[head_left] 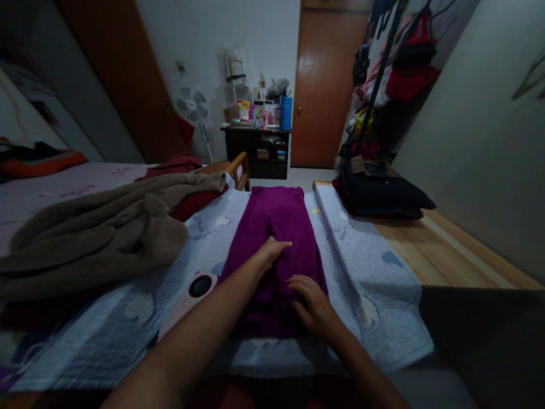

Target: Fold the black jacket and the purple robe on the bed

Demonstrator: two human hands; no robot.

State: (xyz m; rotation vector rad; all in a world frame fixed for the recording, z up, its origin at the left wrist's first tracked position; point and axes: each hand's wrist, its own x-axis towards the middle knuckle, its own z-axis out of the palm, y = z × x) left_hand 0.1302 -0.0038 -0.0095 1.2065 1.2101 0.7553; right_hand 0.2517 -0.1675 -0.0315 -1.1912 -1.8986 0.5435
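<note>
A purple folded garment (285, 210) lies lengthwise in front of me on a light blue patterned blanket (378, 278). My left hand (271, 253) rests on its middle, beside a crease, with the thumb stretched out to the right; the other fingers are mostly hidden. Nearer to me, my right hand (310, 302) is at the garment's right part, palm down, its fingers apart and nothing held. Partly behind my left forearm lies a pale pink object (183, 304) with a round black disc, close to the garment's left edge.
A brown fleecy garment (110, 227) lies on the left, over dark red cloth. Folded dark clothes (378, 187) are stacked on a wooden surface (409, 244) at right. Farther back stand a wooden chair (240, 167), a fan (193, 105), a dark cabinet (242, 145) and a door (321, 85).
</note>
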